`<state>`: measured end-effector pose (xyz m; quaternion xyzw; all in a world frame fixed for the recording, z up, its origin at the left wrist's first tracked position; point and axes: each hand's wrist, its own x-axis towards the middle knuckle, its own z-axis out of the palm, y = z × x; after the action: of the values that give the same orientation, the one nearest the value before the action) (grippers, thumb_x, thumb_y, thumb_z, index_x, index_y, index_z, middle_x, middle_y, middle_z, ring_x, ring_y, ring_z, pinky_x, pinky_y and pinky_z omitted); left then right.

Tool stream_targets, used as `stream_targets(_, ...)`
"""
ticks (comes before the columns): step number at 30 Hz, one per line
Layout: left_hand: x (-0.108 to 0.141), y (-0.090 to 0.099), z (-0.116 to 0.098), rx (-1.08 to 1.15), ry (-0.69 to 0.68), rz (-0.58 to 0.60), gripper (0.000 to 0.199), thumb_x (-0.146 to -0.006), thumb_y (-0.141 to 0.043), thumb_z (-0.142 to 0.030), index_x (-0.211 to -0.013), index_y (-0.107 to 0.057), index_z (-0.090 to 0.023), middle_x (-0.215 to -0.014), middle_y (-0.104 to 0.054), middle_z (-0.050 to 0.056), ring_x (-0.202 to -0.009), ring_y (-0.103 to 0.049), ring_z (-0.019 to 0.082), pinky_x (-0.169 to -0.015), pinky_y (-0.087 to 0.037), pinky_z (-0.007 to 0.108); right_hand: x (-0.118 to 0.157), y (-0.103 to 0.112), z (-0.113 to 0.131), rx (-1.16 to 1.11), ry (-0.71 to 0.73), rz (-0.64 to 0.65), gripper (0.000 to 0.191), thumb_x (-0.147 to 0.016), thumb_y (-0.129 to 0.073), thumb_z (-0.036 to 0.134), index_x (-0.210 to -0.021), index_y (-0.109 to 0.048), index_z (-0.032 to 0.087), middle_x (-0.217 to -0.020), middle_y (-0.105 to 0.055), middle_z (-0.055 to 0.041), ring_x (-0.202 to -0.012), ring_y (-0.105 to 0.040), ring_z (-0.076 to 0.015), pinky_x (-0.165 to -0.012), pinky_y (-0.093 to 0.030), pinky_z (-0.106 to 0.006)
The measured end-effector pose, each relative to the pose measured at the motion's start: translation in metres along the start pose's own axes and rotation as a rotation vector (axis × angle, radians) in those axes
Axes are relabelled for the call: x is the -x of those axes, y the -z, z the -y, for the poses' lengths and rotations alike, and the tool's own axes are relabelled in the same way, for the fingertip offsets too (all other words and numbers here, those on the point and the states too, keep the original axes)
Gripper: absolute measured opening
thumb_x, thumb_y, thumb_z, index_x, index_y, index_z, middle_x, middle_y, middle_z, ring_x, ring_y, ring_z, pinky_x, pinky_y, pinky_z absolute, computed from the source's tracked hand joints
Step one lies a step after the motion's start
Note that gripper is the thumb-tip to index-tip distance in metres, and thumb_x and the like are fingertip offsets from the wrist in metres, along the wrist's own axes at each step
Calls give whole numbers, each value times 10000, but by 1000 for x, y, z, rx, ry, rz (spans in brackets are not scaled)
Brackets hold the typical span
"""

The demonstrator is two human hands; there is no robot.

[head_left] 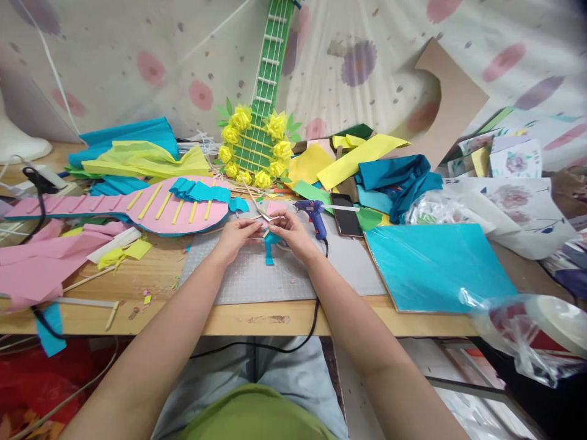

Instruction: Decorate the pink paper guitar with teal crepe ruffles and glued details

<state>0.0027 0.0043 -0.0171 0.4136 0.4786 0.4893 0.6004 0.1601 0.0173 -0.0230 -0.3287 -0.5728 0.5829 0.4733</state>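
Observation:
Above the grey cutting mat [238, 287], my left hand [239, 239] and my right hand [291, 233] meet with fingertips pinched together. Between them is a blue crepe paper strip [269, 253], its loose end hanging down toward the mat. A small pale piece, perhaps a stick end, shows at the fingertips; its kind is unclear. Just beyond the fingers lies a thin pointed tool, perhaps scissors, partly hidden. To the right of my right hand rests a blue glue gun [314, 217] with a white glue stick in its back.
On the left lies a pink paper guitar [183, 208] with blue ruffles. A green guitar [263, 110] with yellow flowers leans at the back. A phone [346, 215] and a blue board [440, 266] are on the right. The glue gun's black cord [315, 318] hangs over the front edge.

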Motion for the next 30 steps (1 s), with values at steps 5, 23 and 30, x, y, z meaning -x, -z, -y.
stream_targets(5, 4, -1, -2, -14, 128, 186, 320, -570, -742, -369, -769, -673, -129, -711, -671, 49, -608, -624, 123, -567, -515, 235, -3, 2, -5, 103, 58, -5, 302, -650, -635, 314, -889, -479, 215, -777, -536, 18, -700, -519, -109, -647, -413, -256)
stream_targets(23, 2, -2, 1, -136, 20, 81, 407, -431, -791, -367, -730, -667, -120, -655, -656, 27, -582, -598, 131, -631, -515, 313, 4, 2, 3, 506, 200, -138, 197, -784, -499, 381, -825, -548, 195, -808, -601, -12, -698, -536, -117, -661, -425, -262)
stream_targets(30, 2, -3, 1, -181, -11, 64, 367, -446, -788, -331, -693, -623, -115, -594, -613, 2, -554, -568, 107, -580, -482, 264, 5, -1, -5, 604, 143, -107, 187, -766, -528, 368, -868, -556, 213, -735, -584, 7, -632, -505, -116, -603, -394, -262)
